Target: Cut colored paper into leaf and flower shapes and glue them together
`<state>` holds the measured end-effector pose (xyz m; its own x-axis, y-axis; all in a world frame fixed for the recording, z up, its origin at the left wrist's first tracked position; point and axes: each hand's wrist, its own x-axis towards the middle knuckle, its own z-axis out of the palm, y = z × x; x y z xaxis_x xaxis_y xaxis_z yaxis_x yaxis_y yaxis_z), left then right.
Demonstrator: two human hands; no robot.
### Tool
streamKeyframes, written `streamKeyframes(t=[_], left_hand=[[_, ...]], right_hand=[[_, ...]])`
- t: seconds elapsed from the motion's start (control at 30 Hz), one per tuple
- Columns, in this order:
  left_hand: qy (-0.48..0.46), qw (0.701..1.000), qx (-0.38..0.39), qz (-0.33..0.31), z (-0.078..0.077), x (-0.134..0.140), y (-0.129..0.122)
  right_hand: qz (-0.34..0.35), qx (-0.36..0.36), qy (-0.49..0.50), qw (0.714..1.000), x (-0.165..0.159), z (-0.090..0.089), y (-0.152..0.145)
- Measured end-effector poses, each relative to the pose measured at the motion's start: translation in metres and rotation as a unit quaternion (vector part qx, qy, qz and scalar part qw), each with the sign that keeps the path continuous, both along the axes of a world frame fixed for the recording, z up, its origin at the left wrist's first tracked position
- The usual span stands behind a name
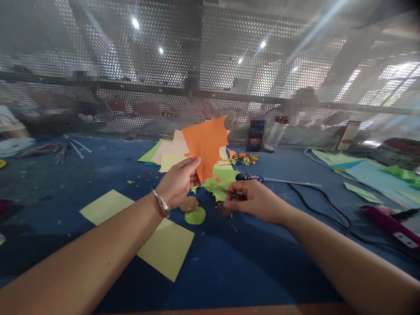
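My left hand (180,181), with a silver bracelet at the wrist, pinches an orange paper sheet (205,144) by its lower left edge. The sheet stands up off the table, and its right edge is ragged with curved cut-outs. To the right, my right hand (247,197) is closed around a pair of scissors (222,189); they are blurred and mostly hidden by the fingers, with thin blades pointing left toward the sheet's lower end. Beneath both hands lie a cut-up green sheet (229,177), a round green paper piece (196,215) and a brownish round piece (189,204).
Pale yellow sheets (167,249) lie under my left forearm. Behind are stacked coloured papers (167,151), small orange and green paper pieces (244,158) and a glue gun (249,176). At right are a black cable (315,214), a magenta power strip (390,225) and blue paper (380,175).
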<state>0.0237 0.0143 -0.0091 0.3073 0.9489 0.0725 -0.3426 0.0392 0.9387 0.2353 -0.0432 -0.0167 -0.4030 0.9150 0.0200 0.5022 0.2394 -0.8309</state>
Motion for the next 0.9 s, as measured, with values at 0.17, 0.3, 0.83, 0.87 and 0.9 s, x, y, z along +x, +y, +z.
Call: streamKeyframes(t=[0.17, 0.3, 0.83, 0.87, 0.9], left_hand=[[0.007, 0.997, -0.065, -0.047, -0.004, 0.012, -0.015], [0.017, 0.990, -0.087, -0.110, -0.007, 0.022, -0.027], [0.069, 0.976, -0.102, -0.182, -0.002, 0.021, -0.034], [0.069, 0.975, -0.096, -0.188, -0.002, 0.021, -0.034], [0.070, 0.975, -0.088, -0.192, -0.002, 0.020, -0.034]], right_hand=[[-0.067, 0.076, 0.126, 0.987, 0.005, 0.008, 0.002], [-0.093, 0.117, 0.079, 0.986, 0.007, 0.005, 0.006], [-0.083, 0.160, -0.044, 0.983, 0.005, 0.002, 0.004], [-0.083, 0.162, -0.044, 0.982, 0.006, 0.002, 0.004], [-0.082, 0.163, -0.042, 0.982, 0.006, 0.002, 0.004]])
